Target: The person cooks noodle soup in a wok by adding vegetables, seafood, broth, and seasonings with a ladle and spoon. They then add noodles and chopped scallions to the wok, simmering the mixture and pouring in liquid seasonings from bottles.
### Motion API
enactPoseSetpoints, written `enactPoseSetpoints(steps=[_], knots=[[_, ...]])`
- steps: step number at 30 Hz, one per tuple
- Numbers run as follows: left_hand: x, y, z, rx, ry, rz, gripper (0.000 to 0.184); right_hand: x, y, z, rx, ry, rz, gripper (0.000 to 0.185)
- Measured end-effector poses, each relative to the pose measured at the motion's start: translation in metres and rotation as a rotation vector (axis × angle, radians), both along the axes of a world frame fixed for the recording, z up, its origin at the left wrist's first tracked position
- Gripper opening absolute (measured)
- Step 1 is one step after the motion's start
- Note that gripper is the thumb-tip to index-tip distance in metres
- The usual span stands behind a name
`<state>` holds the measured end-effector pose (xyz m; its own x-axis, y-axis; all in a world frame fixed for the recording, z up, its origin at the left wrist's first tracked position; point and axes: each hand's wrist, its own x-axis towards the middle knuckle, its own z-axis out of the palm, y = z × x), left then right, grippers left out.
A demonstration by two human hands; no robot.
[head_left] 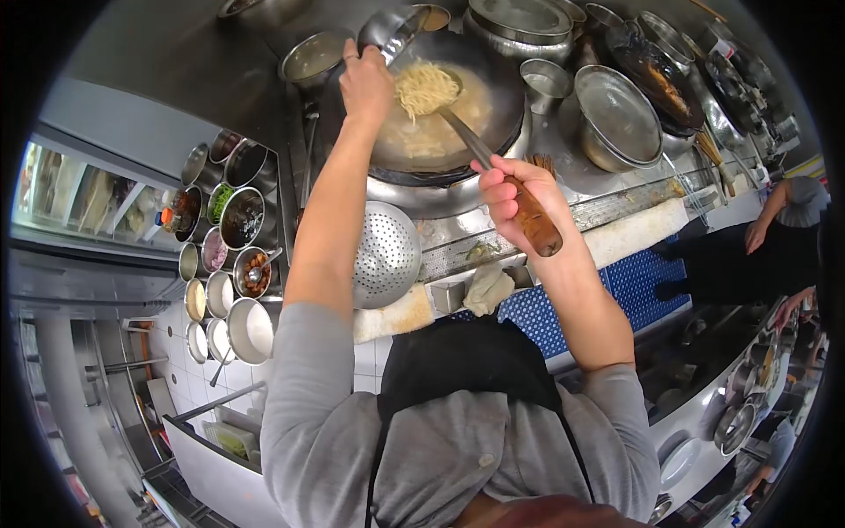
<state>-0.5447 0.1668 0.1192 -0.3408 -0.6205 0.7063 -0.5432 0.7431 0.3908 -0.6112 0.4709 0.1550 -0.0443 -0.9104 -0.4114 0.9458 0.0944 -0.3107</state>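
In the head view my left hand (367, 85) is closed on the rim of a shiny metal bowl (380, 28), tilted above the far left side of a large wok (348, 123). My right hand (521, 198) wraps around the wooden handle of a long ladle (468, 132). The ladle's head is mostly hidden under a heap of pale noodles (424, 86). Cloudy broth (440, 139) fills the wok below the noodles. Beneath my arms, a perforated metal strainer (387, 255) rests at the counter's front edge.
Several metal containers of ingredients (242, 218) stand at left. A metal pot (616, 114), a small pot (546, 81) and a dark wok (656, 79) sit to the right. A crumpled cloth (488, 290) lies at the front edge. Another person (748, 255) stands at far right.
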Motion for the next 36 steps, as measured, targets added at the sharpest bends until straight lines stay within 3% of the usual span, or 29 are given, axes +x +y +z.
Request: enactPoseSetpoints(steps=[3,6,8,12,13,16,20,24,27,30,36], knots=[[0.011,-0.014,-0.002,-0.126,0.164,0.027,0.015,-0.003,0.004,-0.012,0.057,0.180,-0.017,0.012],[0.042,0.001,0.004,0.141,0.170,0.072,0.020,0.001,0.014,-0.013,0.117,0.456,-0.033,0.009],[0.058,-0.007,-0.020,0.385,0.417,-0.020,0.025,0.002,0.019,-0.012,0.120,0.658,-0.015,0.008],[0.109,0.013,-0.053,0.884,0.911,-0.211,0.018,0.011,0.021,-0.036,0.256,1.341,0.054,0.041],[0.126,0.025,-0.055,0.954,0.969,-0.232,0.011,0.006,0.022,-0.060,0.304,1.654,0.024,0.057],[0.184,0.069,-0.049,1.109,1.114,-0.278,0.012,0.011,0.044,-0.054,0.396,1.747,-0.051,0.058],[0.257,0.086,-0.086,1.220,1.199,-0.250,0.017,0.013,0.076,-0.035,0.335,1.840,-0.053,0.057],[0.284,0.109,-0.101,1.232,1.260,-0.237,0.015,0.018,0.066,-0.004,0.457,1.669,0.179,0.058],[0.287,0.121,-0.105,1.243,1.291,-0.243,0.016,-0.013,0.033,-0.044,0.407,1.838,0.241,0.059],[0.286,0.131,-0.095,1.258,1.306,-0.239,0.018,-0.019,0.004,-0.080,0.384,2.088,0.092,0.056],[0.298,0.140,-0.095,1.238,1.290,-0.209,0.019,0.003,0.003,-0.058,0.269,1.597,0.203,0.054]])
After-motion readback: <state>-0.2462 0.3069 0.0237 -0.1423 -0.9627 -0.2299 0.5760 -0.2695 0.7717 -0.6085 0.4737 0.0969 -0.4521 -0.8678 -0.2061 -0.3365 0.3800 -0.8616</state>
